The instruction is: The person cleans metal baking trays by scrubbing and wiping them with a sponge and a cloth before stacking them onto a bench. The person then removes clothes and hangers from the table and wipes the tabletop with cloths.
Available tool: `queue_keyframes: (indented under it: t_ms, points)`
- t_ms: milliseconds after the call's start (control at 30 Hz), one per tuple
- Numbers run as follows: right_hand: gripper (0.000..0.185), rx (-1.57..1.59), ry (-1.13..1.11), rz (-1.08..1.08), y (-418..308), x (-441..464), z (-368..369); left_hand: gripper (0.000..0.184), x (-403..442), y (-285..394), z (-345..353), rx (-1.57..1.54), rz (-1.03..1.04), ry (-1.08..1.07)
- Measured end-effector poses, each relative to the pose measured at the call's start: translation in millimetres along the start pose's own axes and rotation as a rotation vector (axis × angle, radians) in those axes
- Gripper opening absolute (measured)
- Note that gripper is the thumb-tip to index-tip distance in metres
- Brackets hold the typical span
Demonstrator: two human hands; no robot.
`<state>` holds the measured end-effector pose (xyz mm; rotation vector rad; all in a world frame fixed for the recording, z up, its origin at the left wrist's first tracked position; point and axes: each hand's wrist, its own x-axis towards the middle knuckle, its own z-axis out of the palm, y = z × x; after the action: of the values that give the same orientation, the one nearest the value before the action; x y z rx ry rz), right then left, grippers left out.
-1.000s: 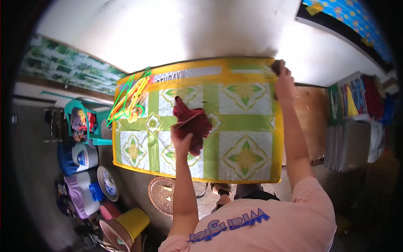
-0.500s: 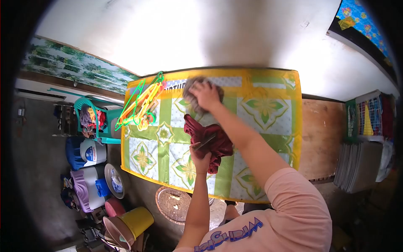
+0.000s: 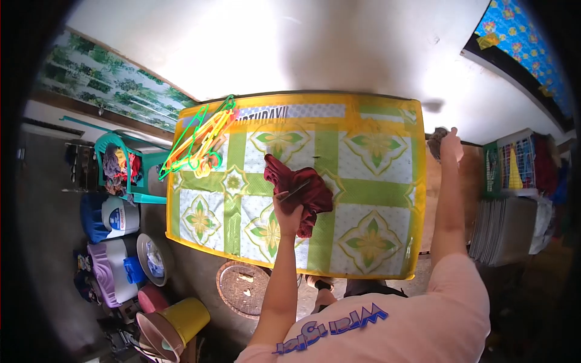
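Observation:
Dark red cloth (image 3: pixel 311 190) is bunched up over the middle of the patterned table cover (image 3: pixel 369 239). My left hand (image 3: pixel 288 216) grips its near left side, and a thin dark strip lies across the cloth beside my fingers; what it is I cannot make out. Out past the table's right edge, my right hand (image 3: pixel 451 147) is closed on a grey-brown cloth (image 3: pixel 437 143). Green, yellow and orange hangers (image 3: pixel 203 142) lie in a pile at the table's back left corner.
A teal chair (image 3: pixel 148 196) with clothes stands left of the table. Below it are a yellow bucket (image 3: pixel 186 319), a basin (image 3: pixel 145 259) and containers. A round stool (image 3: pixel 243 289) is near the front edge. Stacked grey panels (image 3: pixel 505 230) and a basket (image 3: pixel 520 160) are at right.
My right hand, with the grey-brown cloth, has swept from the table's back middle out past its right edge. My left hand stays on the red cloth.

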<state>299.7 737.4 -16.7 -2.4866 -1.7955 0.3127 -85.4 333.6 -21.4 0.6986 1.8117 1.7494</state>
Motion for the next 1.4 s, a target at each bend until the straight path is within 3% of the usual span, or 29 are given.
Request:
queue_keyframes:
  t_ms: [133, 167, 233, 300, 400, 500, 600, 633, 667, 767, 833, 867, 933, 1000, 1133, 1200, 1300, 1400]
  points:
    - [0.053, 0.185, 0.141, -0.45, -95, -125, -81, 0.053, -1, -12, -5, 0.009, 0.0, 0.003]
    - [0.057, 0.347, 0.032, -0.585, -123, -137, -64, 0.053, 0, -15, -6, 0.015, 0.012, 0.003]
    - [0.057, 0.403, 0.046, -0.854, -192, -195, -61, 0.054, -4, -13, -4, 0.038, -0.002, 0.033]
    - [0.045, 0.558, -0.043, -1.089, -257, -242, -25, 0.054, -10, -7, 0, 0.041, -0.015, 0.062]
    - [0.035, 0.495, -0.256, -1.261, -331, -316, 43, 0.054, -31, 0, -1, 0.049, -0.03, 0.091]
    - [0.036, 0.393, 0.115, -1.57, -331, -341, 129, 0.056, -51, -8, -16, 0.152, -0.018, 0.09]
    - [0.028, 0.585, 0.013, -1.321, -316, -290, 104, 0.056, -58, -4, -25, 0.091, -0.07, 0.101]
    - [0.026, 0.385, 0.067, -1.087, -301, -263, 82, 0.055, -61, -3, -27, 0.081, -0.102, 0.098]
    - [0.026, 0.354, 0.112, -0.984, -274, -228, 56, 0.055, -59, -1, -28, 0.068, -0.126, 0.094]
    - [0.041, 0.045, 0.293, -0.465, -158, -101, 66, 0.055, -55, -5, -30, 0.039, -0.122, 0.082]
    - [0.042, -0.111, 0.199, -0.191, -89, -60, 8, 0.056, -56, -8, -31, 0.053, -0.099, 0.082]
    - [0.044, -0.554, -0.008, -0.044, -36, 17, 46, 0.056, -54, -4, -33, 0.023, -0.104, 0.073]
    - [0.05, -0.215, 0.142, -0.005, 6, 11, 11, 0.056, -51, 6, -41, -0.037, -0.117, 0.063]
    - [0.054, -0.039, 0.168, -0.297, -34, -73, -47, 0.051, -54, 41, -48, -0.323, -0.23, 0.188]
    - [0.058, 0.234, 0.166, -0.887, -145, -219, -33, 0.051, -59, 89, -94, -0.331, -0.096, 0.201]
    - [0.052, 0.409, 0.012, -1.085, -205, -290, -24, 0.054, -62, 105, -112, -0.374, -0.097, 0.208]
    - [0.05, 0.369, -0.217, -1.256, -288, -384, 35, 0.055, -73, 115, -128, -0.442, -0.109, 0.257]
    - [0.046, 0.316, -0.202, -1.634, -316, -455, 131, 0.056, -87, 117, -124, -0.528, -0.157, 0.302]
